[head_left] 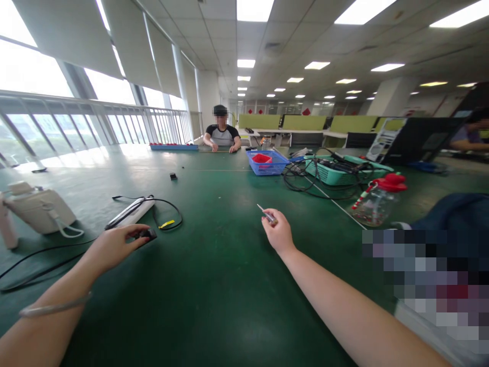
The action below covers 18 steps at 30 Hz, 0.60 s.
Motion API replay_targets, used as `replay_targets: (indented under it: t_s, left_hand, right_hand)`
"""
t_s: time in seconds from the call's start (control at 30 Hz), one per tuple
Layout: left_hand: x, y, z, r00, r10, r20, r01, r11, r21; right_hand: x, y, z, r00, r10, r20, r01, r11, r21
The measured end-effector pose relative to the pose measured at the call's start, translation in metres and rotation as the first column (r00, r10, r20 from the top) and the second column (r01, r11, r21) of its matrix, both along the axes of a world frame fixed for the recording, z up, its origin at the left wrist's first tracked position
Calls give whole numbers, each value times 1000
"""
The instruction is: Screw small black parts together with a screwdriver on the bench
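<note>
My left hand point(120, 243), with a bangle on its wrist, grips a small black block-like part point(147, 235) just above or on the green table; its exact kind is unclear. In my right hand point(278, 230) is a small screwdriver point(270, 217), its thin pale tip pointing forward and left. Just beyond my left hand lies a white power strip point(133, 211) with a black cable point(178, 208) that carries a yellow tag. Farther out on the table is another small black piece point(173, 176).
The green table point(214, 306) spreads before me. On the left stands a cream-coloured bag point(42, 206). To the right are a blue basket point(267, 164), a green basket point(332, 173) with tangled black cables, and a red-lidded clear bottle point(376, 204). A person point(221, 132) sits at the far edge.
</note>
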State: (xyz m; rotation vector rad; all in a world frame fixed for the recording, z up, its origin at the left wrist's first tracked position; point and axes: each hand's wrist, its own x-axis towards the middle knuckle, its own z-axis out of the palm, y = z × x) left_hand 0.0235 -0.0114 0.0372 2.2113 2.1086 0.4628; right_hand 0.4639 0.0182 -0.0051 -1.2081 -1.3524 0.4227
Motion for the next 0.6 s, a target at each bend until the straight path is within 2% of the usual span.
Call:
replay_targets:
  t_s: [0.07, 0.17, 0.27, 0.33, 0.43, 0.5, 0.6]
  left_hand:
    - [22, -2, 8, 997, -71, 10, 70, 996, 57]
    - [74, -5, 21, 961, -273, 38, 271, 961, 45]
    - [134, -4, 26, 873, -482, 74, 480, 876, 42]
    - [172, 2, 22, 817, -568, 103, 563, 823, 74]
    - [216, 18, 7, 790, -602, 115, 593, 799, 106]
    - [237, 29, -5, 807, -578, 118, 568, 816, 109]
    - [254, 41, -19, 836, -529, 144, 518, 849, 108]
  right_hand:
    - [-3, -1, -1, 987, 18, 161, -23, 999, 29]
    - [-5, -2, -1, 937, 41, 347, -57, 998, 35]
    - [-5, -3, 0, 918, 58, 393, -78, 996, 36]
    - [-5, -4, 0, 923, 55, 381, -84, 995, 60]
    - [-6, -7, 2, 941, 59, 333, -92, 992, 84]
    - [-5, -8, 4, 951, 76, 300, -102, 992, 71]
    - [-1, -10, 9, 961, 71, 266, -87, 995, 50]
